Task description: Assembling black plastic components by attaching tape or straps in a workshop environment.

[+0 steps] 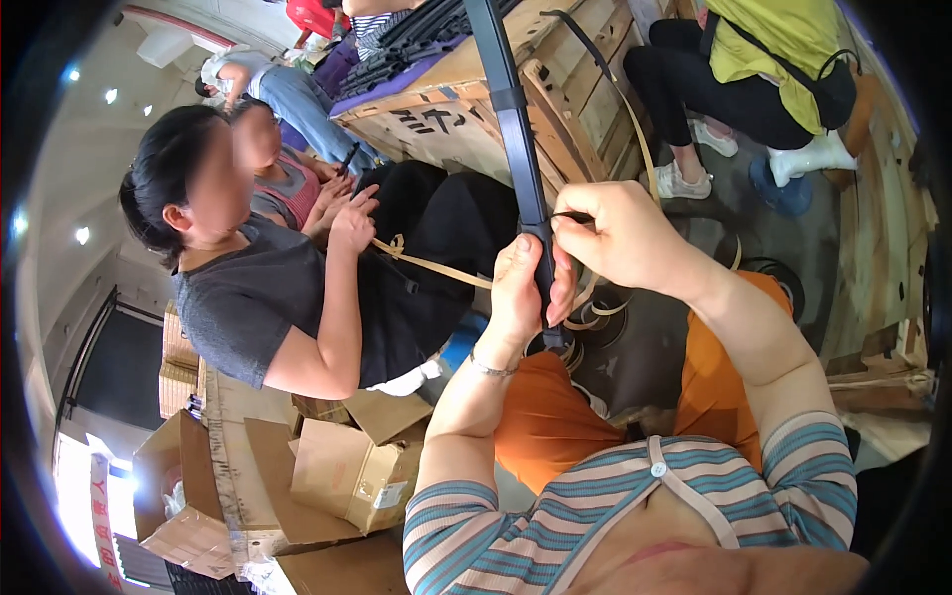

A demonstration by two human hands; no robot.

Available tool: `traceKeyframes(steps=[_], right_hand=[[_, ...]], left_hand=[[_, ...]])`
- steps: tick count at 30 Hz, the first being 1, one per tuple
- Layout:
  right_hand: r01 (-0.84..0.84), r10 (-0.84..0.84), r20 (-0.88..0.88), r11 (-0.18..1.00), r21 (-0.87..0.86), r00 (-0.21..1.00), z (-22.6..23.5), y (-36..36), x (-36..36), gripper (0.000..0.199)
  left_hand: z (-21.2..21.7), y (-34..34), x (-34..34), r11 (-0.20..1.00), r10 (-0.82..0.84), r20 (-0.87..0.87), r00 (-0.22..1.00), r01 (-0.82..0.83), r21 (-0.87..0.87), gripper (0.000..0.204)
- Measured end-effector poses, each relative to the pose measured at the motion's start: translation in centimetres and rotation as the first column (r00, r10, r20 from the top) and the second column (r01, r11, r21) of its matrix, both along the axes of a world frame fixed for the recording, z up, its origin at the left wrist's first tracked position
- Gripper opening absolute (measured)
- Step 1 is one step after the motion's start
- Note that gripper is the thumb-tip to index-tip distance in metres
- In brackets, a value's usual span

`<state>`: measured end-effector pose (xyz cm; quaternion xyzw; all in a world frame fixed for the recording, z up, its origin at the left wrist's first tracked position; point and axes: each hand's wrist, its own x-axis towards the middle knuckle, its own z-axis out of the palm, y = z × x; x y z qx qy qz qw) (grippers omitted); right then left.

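Observation:
A long, narrow black bar [523,149] stands tilted in front of me, running from the top edge down between my knees. My left hand [521,290] is wrapped round its lower part, thumb along the near face. Just above, my right hand [627,236] is closed in a pinch against the bar's right side. Between its fingers shows the end of a thin black strip [569,215]; most of it is hidden. A tan strap [441,268] stretches from a co-worker's lap to behind my left hand.
Two seated co-workers [263,288] are close on my left, another person [674,79] sits at the far right. A wooden crate [446,114] stands ahead with black bars [416,45] piled on it. Open cardboard boxes [337,466] lie at lower left. Coiled straps [600,312] lie near my feet.

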<state>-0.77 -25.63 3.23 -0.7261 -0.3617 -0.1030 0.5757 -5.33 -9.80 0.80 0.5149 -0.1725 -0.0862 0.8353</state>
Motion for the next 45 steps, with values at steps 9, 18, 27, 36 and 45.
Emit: traceKeyframes(steps=[9, 18, 27, 36, 45], right_hand=[[0.038, -0.049, -0.180, 0.997, -0.064, 0.983, -3.2, 1.1, 3.4, 0.016], [-0.191, 0.361, -0.564, 0.921, 0.339, 0.742, -2.7, -0.8, 5.3, 0.025], [-0.462, 0.771, -0.205, 0.547, 0.698, 0.603, -1.0, 0.4, 3.8, 0.056], [-0.121, 0.133, -0.026, 0.954, 0.275, 0.991, -1.0, -1.0, 4.1, 0.032], [0.259, -0.261, 0.034, 0.965, 0.046, 0.965, -2.0, 0.2, 3.6, 0.025]], left_hand=[[-0.5, -1.9, 0.4, 0.988, 0.138, -0.027, 0.990, -0.135, 0.080, 0.042], [1.7, -2.2, -1.5, 0.975, -0.213, 0.196, 0.957, 0.221, -0.018, 0.051], [0.1, -2.1, -0.7, 0.701, -0.574, -0.119, 0.810, 0.411, -0.583, 0.046], [-0.7, -2.1, -0.4, 0.980, -0.194, -0.268, 0.944, 0.201, -0.003, 0.046], [-2.1, -2.6, 1.1, 0.370, 0.326, 0.440, 0.837, -0.541, 0.755, 0.030]])
